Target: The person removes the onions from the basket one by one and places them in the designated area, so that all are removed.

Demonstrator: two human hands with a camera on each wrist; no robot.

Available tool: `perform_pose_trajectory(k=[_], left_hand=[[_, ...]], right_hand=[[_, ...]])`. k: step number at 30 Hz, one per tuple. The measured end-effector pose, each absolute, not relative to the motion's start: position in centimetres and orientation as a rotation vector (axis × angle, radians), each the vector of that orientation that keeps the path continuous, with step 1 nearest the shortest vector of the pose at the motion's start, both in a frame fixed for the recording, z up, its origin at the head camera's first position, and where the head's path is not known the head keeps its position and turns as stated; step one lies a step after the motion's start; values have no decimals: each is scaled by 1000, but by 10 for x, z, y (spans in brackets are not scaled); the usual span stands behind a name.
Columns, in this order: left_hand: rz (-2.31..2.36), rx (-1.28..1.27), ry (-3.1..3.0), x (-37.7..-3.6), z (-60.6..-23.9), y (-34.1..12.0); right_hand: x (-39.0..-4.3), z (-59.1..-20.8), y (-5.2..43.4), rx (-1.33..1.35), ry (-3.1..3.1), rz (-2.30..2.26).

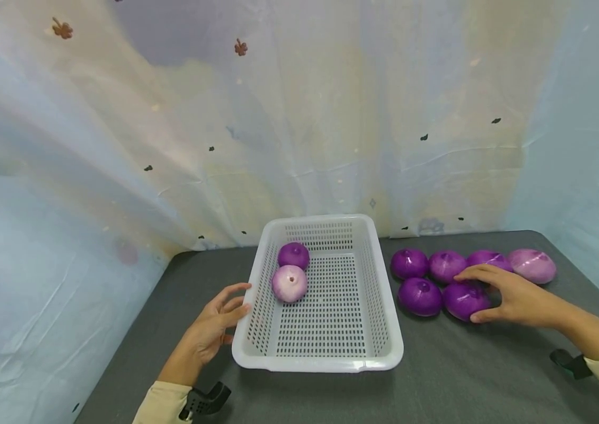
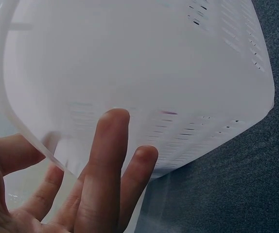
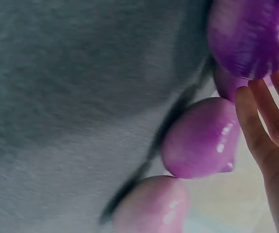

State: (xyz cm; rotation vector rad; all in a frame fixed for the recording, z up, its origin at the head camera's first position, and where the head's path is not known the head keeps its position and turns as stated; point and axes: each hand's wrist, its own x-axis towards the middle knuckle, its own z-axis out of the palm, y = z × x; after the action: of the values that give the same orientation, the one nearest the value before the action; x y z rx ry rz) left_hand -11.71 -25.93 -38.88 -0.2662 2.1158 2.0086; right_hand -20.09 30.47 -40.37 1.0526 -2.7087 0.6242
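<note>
My right hand (image 1: 511,297) curls over the nearest glossy purple onion (image 1: 463,299), thumb low on its near side, among six lying toward the table's (image 1: 469,377) far right corner. My left hand (image 1: 215,327) is relaxed, fingers spread against the left wall of the white perforated plastic basket (image 1: 384,353), mid-table, which holds two more onions. The onion looks smooth, firm and slick, likely to roll, and fairly light; I'd cup it around its widest middle rather than pinch the skin.
</note>
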Motion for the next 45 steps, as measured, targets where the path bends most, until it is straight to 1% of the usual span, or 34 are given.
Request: perform_pose_trajectory(k=[5,10,18,24,35,45], left_hand=[[2009,-219,2098,-117,-390,-262],[2003,-229,2107,-116,-392,-262],[2003,-227,2115,-116,-394,-263],[2007,-240,2116,-116,-395,-262],[1999,-193,2101,-117,-392,-261],[2005,-194,2095,-116,-390,-261]], right_hand=[[-200,-388,293,1032,-2764,623],[-200,-367,268,1041,-2786,636],[-212,-333,209,1200,-2758,807],[-218,-317,166,1347,-2729,861],[-229,-298,94,1525,-2701,902],[-244,-304,43,1564,-2747,903]])
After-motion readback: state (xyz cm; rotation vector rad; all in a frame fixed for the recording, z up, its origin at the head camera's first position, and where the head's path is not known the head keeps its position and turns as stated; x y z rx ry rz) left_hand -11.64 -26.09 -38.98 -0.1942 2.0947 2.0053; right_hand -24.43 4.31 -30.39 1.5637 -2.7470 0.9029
